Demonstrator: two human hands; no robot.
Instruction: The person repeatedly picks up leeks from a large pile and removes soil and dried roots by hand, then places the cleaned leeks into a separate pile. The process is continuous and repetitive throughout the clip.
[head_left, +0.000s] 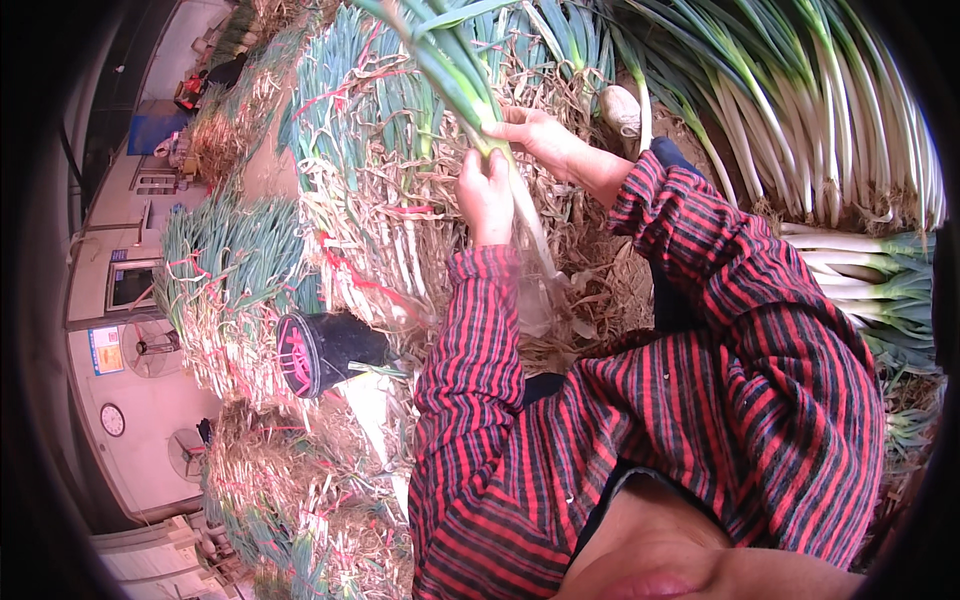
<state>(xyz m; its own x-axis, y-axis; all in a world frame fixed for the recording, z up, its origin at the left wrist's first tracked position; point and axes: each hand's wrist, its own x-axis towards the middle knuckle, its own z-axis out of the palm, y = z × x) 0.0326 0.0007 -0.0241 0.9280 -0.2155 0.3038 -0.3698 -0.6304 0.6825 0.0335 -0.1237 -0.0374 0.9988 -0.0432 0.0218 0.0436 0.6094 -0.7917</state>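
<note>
Both of my hands hold one long green onion (529, 214), its leaves toward the top of the view and its white shank slanting down to the right. My left hand (486, 195) grips the upper shank from the near side, thumb up. Just above it, my right hand (544, 142) closes around the stalk where the leaves begin, thumb laid across it. Pale, blurred skin or husk (536, 311) shows near the lower end. Behind my hands stand tied bundles of unpeeled green onions (382, 150) with dry brown husks and red ties.
Clean white-shanked green onions (817, 150) lie in a row at right, with more onions (855, 262) crosswise below. A ball of twine (621, 110) sits near my right forearm. At left stand a black bucket (352, 349), more bundles (240, 277) and a fan (146, 345).
</note>
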